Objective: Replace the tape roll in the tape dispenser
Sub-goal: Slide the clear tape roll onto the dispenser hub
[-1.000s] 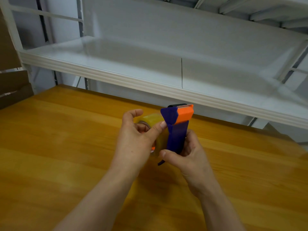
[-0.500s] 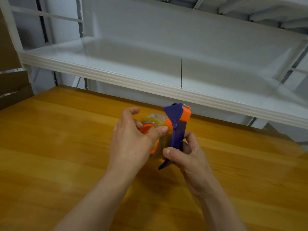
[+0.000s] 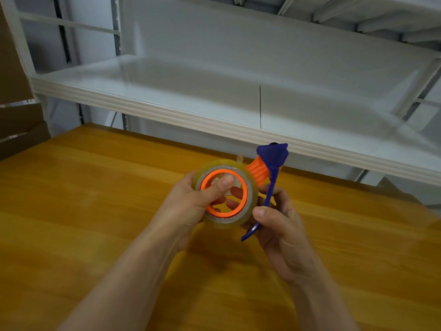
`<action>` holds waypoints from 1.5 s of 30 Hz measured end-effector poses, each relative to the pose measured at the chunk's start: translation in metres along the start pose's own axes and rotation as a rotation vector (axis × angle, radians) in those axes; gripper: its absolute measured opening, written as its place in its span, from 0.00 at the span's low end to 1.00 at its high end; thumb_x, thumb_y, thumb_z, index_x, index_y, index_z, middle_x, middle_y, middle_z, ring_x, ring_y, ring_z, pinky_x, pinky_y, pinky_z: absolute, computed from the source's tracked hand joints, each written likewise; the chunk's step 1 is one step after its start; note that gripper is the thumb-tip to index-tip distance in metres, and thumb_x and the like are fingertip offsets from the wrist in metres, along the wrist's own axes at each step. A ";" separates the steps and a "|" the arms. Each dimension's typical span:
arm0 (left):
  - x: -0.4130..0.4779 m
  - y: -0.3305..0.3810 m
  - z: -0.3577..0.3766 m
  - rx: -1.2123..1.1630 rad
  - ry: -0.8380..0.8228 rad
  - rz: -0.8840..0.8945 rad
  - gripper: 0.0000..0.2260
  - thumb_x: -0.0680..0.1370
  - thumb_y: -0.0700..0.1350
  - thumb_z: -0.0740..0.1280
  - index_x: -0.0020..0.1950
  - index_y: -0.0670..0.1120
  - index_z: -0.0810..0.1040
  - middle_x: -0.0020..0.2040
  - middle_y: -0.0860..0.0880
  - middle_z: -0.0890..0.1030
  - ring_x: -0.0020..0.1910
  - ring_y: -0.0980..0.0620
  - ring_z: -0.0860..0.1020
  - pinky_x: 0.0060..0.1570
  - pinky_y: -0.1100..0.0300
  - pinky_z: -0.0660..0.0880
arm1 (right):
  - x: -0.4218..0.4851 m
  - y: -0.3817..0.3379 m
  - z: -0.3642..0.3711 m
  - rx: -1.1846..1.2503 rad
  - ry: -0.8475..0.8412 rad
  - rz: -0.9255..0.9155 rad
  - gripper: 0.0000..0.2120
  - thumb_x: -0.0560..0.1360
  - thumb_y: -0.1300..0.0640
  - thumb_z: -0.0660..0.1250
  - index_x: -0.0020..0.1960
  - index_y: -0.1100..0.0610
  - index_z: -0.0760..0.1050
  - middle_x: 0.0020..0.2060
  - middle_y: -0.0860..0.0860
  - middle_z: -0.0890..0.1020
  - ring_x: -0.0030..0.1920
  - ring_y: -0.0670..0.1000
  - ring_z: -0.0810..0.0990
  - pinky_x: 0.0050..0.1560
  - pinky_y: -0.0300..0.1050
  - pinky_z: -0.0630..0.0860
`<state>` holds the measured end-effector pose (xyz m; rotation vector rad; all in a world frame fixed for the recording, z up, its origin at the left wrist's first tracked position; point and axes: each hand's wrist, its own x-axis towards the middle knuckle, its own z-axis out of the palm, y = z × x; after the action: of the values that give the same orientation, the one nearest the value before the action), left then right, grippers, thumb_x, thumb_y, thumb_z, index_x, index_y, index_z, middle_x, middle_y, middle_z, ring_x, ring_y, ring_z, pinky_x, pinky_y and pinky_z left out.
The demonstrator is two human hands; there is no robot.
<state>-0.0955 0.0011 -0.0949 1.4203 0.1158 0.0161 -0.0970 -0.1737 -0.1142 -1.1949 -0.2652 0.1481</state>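
- Tape roll [image 3: 223, 223], clear with a yellowish tint, held up above the table [image 3: 95, 211] at mid-scene, just beside and touching both hands.
- Seated around the orange hub [image 3: 222, 173] of the tape dispenser [image 3: 259, 174], with the hub ring filling the roll's grey core and the open side facing the camera.
- Left hand [image 3: 188, 206] grasping the tape roll from the left: thumb tucked inside the hub opening, palm against the roll's outer wall, other fingers hidden behind it.
- Right hand [image 3: 279, 225] grasping the tape dispenser on the right: thumb pressed against the near side of the thin blue handle [image 3: 270, 192], fingers curled round behind it.
- Fingertips visible through the hub opening; cannot tell which hand.
- Dispenser tilted, with the ribbed orange neck rising to the right from the hub toward the blue triangular head [image 3: 272, 154] at the far end, and the handle tail curving down to the near side.
- Small pale patch inside the core, too blurred to read.
- Wooden table spread across the near scene.
- White metal shelf [image 3: 167, 91] running along the far side, above the table's far edge.
- Brown cardboard [image 3: 21, 130] at the far left, beside the shelf frame.
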 end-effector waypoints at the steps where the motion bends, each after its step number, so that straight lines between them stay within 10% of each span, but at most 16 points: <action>1: 0.000 -0.001 0.001 -0.010 0.006 0.008 0.39 0.54 0.64 0.75 0.62 0.50 0.78 0.50 0.49 0.87 0.48 0.50 0.85 0.53 0.49 0.82 | 0.000 0.000 0.001 0.013 0.003 -0.003 0.40 0.53 0.51 0.85 0.61 0.53 0.73 0.51 0.59 0.85 0.51 0.60 0.85 0.47 0.49 0.83; 24: -0.004 -0.016 0.025 -0.046 0.121 0.161 0.34 0.62 0.65 0.65 0.62 0.46 0.77 0.41 0.54 0.82 0.33 0.60 0.82 0.27 0.72 0.74 | 0.000 0.001 -0.001 0.106 -0.034 0.011 0.25 0.67 0.66 0.75 0.63 0.57 0.77 0.53 0.57 0.85 0.54 0.56 0.84 0.56 0.52 0.82; 32: -0.004 -0.020 0.023 0.079 0.181 0.218 0.45 0.57 0.82 0.59 0.68 0.60 0.62 0.67 0.51 0.72 0.65 0.50 0.75 0.55 0.55 0.78 | 0.004 0.003 0.002 0.135 -0.023 -0.041 0.40 0.59 0.59 0.84 0.67 0.64 0.72 0.54 0.64 0.75 0.56 0.63 0.75 0.66 0.65 0.71; 37: -0.010 -0.014 0.024 0.276 0.066 0.370 0.40 0.57 0.82 0.60 0.59 0.58 0.73 0.61 0.56 0.75 0.63 0.55 0.74 0.61 0.54 0.76 | 0.004 0.002 0.001 0.113 0.021 -0.118 0.33 0.62 0.62 0.80 0.64 0.62 0.73 0.47 0.58 0.81 0.51 0.57 0.81 0.49 0.45 0.81; 45: -0.018 -0.015 0.033 0.383 -0.129 0.266 0.34 0.60 0.75 0.70 0.62 0.61 0.75 0.61 0.59 0.79 0.61 0.59 0.77 0.59 0.58 0.77 | 0.004 0.011 0.004 -0.040 0.084 -0.129 0.23 0.70 0.68 0.73 0.64 0.62 0.73 0.50 0.63 0.80 0.52 0.63 0.79 0.52 0.53 0.80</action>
<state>-0.1109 -0.0346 -0.1035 1.8068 -0.1872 0.1272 -0.0942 -0.1648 -0.1227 -1.2166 -0.2715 -0.0204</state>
